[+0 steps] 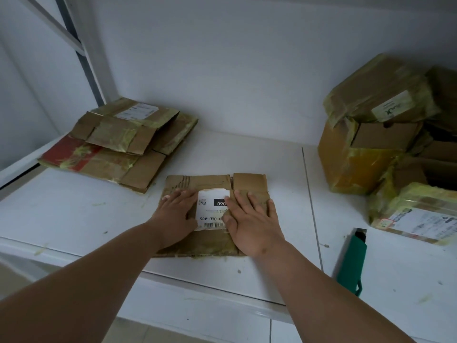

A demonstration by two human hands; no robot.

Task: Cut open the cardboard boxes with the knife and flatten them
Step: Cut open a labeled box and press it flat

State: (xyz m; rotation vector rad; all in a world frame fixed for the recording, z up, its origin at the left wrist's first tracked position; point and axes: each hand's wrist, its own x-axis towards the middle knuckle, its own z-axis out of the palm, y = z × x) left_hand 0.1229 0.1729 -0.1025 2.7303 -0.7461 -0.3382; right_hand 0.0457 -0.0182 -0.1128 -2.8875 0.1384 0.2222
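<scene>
A flattened brown cardboard box (249, 182) with a white shipping label lies on the white table (74, 214) in front of me. My left hand (174, 214) presses flat on its left side, fingers straight. My right hand (249, 222) presses flat on its right side, partly covering the label. A green utility knife (351, 261) lies on the table to the right, apart from both hands.
A stack of flattened boxes (118, 142) sits at the back left. Several taped, unflattened boxes (378, 125) are piled at the right, with a smaller labelled box (415, 214) in front of them. A white wall stands behind the table.
</scene>
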